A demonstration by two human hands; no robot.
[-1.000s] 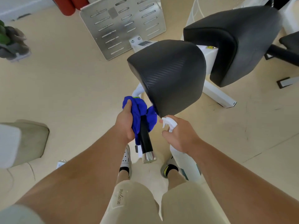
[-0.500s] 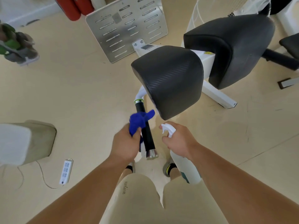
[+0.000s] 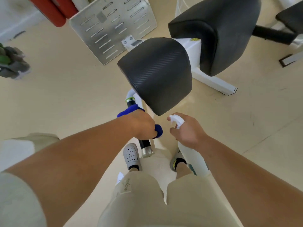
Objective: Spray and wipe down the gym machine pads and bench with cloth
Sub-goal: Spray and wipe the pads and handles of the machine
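Left hand point(image 3: 142, 124) grips blue cloth point(image 3: 129, 110) around handle point(image 3: 145, 143) above beige floor point(image 3: 65, 89).

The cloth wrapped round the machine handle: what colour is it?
Royal blue cloth, gripped by the left hand; head view.

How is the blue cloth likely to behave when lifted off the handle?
Probably floppy: the blue cloth is bunched around the handle under the left hand, with ends poking out either side. Likely light, since one hand alone folds it. It seems unlikely to roll or tip.
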